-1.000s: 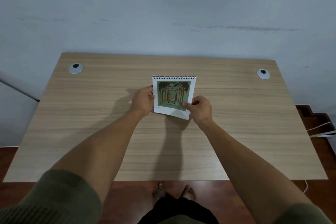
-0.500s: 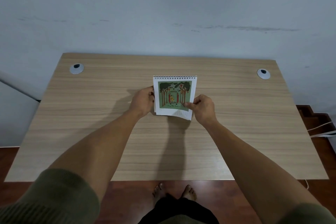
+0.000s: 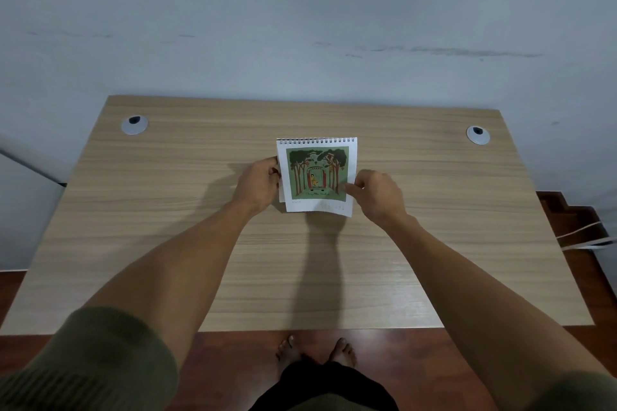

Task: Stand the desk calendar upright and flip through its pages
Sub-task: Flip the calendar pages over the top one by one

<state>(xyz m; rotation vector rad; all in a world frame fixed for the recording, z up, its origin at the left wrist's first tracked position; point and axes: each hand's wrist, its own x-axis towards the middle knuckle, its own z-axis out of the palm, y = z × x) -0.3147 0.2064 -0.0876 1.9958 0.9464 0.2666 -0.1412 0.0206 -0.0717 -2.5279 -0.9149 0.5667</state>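
While it stands mid-desk with its spiral binding on top, the desk calendar shows a green forest page. To steady it, the left hand grips its left edge. The right hand pinches the page's lower right corner, seemingly to flip it; the wooden desk around is otherwise bare.

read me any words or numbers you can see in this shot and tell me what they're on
Nothing can be read for certain.
Desk calendar, script line under the forest picture: too blurred to read.
Desk calendar, small print at the page's lower left and faint figures at its lower right: too small to read.
Desk and wall: no text.
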